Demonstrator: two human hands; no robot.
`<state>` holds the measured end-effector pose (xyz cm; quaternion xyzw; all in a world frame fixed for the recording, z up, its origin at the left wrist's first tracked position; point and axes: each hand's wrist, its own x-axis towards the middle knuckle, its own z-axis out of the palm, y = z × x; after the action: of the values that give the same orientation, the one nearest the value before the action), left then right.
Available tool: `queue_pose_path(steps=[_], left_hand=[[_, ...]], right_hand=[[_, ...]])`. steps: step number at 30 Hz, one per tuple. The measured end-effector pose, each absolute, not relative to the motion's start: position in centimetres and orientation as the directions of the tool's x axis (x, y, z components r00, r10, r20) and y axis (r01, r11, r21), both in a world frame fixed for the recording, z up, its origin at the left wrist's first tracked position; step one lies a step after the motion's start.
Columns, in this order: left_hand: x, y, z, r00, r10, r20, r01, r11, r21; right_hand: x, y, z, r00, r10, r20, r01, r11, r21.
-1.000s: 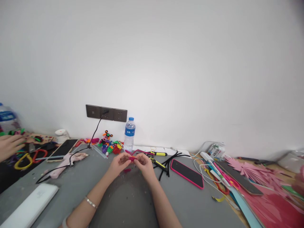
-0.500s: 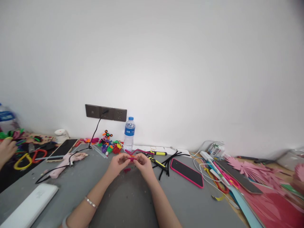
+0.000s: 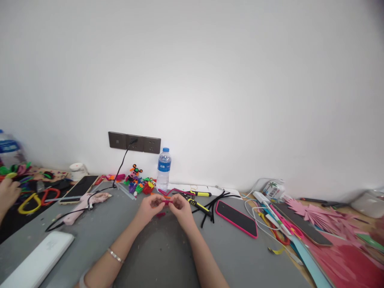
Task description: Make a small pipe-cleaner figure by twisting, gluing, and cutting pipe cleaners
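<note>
My left hand (image 3: 148,208) and my right hand (image 3: 181,209) meet over the grey tabletop, fingertips nearly touching. Between them they pinch a small magenta fuzzy pipe cleaner piece (image 3: 167,202); an orange strand shows just behind it. Fingers cover much of its shape. A short magenta scrap (image 3: 161,215) lies under my left fingertips. Beyond my right hand are yellow-and-black-handled pliers (image 3: 201,208) and several black pipe cleaners (image 3: 212,216). Small colourful pipe cleaner figures (image 3: 141,184) stand behind my left hand.
A water bottle (image 3: 163,174) stands by the wall. Right of my arm lies a pink-cased phone (image 3: 236,219); papers and white cables crowd farther right. On the left are a pink glue gun (image 3: 76,212), a white power bank (image 3: 40,260) and another person's hand (image 3: 8,195).
My hands stay in nearly the same place, with the fingers shifting slightly on the magenta piece; an orange strand shows more on the left side. The other person's hand at left moved slightly.
</note>
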<state>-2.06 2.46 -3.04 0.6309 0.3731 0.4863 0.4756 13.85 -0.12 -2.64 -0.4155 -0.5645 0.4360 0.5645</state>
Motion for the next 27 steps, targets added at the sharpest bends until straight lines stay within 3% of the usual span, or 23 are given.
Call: queue_pose_path(steps=[12, 18, 24, 27], left_hand=[[-2.0, 2.5, -3.5, 0.249, 0.934, 0.258, -0.002, -0.266, 0.964], [-1.8, 1.8, -2.5, 0.284, 0.917, 0.281, -0.049, -0.279, 0.959], [-2.0, 1.4, -1.7, 0.283, 0.913, 0.293, 0.022, -0.312, 0.95], [-2.1, 1.4, -1.7, 0.292, 0.884, 0.364, 0.094, -0.405, 0.909]], right_hand=[[13.8, 0.0, -2.8, -0.001, 0.959, 0.283, -0.025, 0.283, -0.959], [14.0, 0.2, -3.0, -0.01, 0.966, 0.258, -0.144, 0.254, -0.957], [14.3, 0.0, -2.6, -0.027, 0.99, 0.135, -0.286, 0.122, -0.95], [14.6, 0.0, -2.7, -0.061, 0.997, 0.049, -0.363, 0.024, -0.931]])
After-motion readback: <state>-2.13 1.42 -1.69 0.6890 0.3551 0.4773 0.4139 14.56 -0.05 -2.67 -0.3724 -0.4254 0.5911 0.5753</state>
